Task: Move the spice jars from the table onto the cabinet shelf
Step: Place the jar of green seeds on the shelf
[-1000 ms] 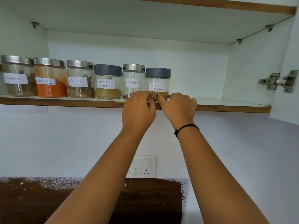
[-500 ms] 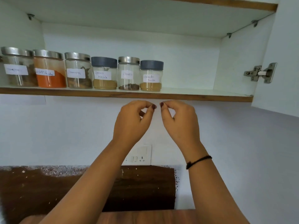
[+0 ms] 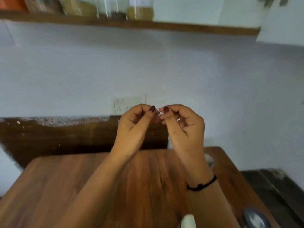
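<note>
Only the bottoms of several spice jars (image 3: 140, 13) show at the top edge, standing on the wooden-edged cabinet shelf (image 3: 181, 27). My left hand (image 3: 136, 127) and my right hand (image 3: 182, 125) hang side by side above the wooden table (image 3: 65, 186), well below the shelf. Both have fingers loosely curled with thumbs nearly meeting, and neither holds anything. At the table's near right corner a grey jar lid (image 3: 255, 218) shows from above. Another round lid (image 3: 209, 159) peeks out behind my right forearm. The whole view is blurred.
A white object (image 3: 188, 221) sits at the bottom edge between my arms. A wall socket plate (image 3: 128, 104) is behind my hands, above a dark wooden backboard (image 3: 57, 135). The open cabinet door (image 3: 283, 20) hangs at the upper right. A dark surface (image 3: 271, 186) lies right of the table.
My hands let go of the coriander jar on the shelf and came down toward the table. The view tilted down, so the shelf slid to the top and the table appeared.
</note>
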The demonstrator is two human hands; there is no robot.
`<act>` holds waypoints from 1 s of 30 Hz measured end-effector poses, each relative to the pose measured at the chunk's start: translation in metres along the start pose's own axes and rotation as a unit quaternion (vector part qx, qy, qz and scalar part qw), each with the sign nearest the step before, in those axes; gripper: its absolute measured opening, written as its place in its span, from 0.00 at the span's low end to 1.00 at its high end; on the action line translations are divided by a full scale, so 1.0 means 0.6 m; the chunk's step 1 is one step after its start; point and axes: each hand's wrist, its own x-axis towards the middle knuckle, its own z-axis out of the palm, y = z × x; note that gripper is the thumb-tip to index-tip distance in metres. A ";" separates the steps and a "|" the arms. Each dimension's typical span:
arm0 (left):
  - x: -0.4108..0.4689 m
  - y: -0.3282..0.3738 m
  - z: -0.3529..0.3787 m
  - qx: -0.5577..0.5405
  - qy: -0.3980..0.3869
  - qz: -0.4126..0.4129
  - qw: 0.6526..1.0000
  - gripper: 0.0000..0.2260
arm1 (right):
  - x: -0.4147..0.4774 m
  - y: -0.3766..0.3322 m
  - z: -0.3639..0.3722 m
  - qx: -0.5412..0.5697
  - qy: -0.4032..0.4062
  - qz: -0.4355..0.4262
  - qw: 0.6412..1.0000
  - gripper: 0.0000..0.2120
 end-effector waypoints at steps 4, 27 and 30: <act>-0.066 -0.051 0.010 0.014 -0.023 -0.050 0.998 0.08 | -0.074 0.046 -0.039 -0.063 -0.026 0.040 0.997 0.04; -0.352 -0.289 0.148 0.176 -0.311 -0.249 0.900 0.30 | -0.360 0.209 -0.235 -0.169 -0.053 0.279 0.944 0.06; -0.376 -0.326 0.160 0.233 -0.335 -0.245 0.879 0.38 | -0.395 0.240 -0.244 -0.206 -0.089 0.333 0.916 0.12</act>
